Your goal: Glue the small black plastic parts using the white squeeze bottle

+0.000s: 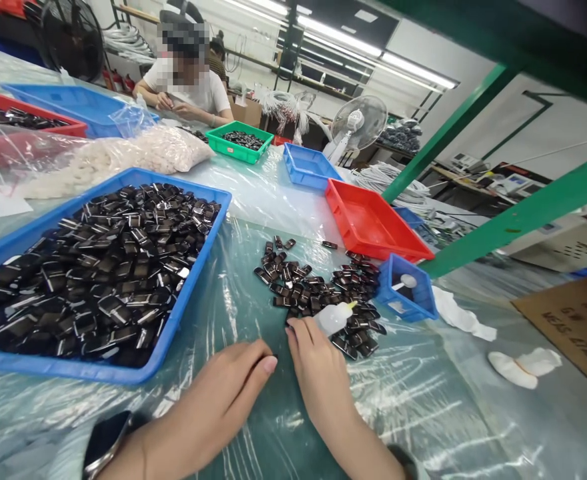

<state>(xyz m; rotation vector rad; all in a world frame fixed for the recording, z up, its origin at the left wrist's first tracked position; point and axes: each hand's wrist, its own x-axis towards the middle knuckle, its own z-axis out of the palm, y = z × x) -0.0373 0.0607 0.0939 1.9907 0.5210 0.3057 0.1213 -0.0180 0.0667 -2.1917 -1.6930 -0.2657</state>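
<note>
My left hand (233, 383) is closed, low over the green plastic-covered table (283, 427), its fingers curled round something dark of which only a sliver shows. Just to its right, my right hand (319, 363) has its fingers pressed together at the near edge of a pile of small dark glossy pieces (298, 288); what they pinch is mostly hidden. A white squeeze bottle (332, 319) with a yellow tip lies on the pile beside my right fingers. A large blue tray (173, 320) full of similar dark pieces (118, 267) stands at the left.
A small blue bin (413, 303) holding a white scoop and a red tray (368, 233) stand beyond the pile. White cloth pieces (523, 367) lie at the right. A green metal bar (453, 147) slants overhead. Across the table sits a person (188, 93) near a green tray (238, 150).
</note>
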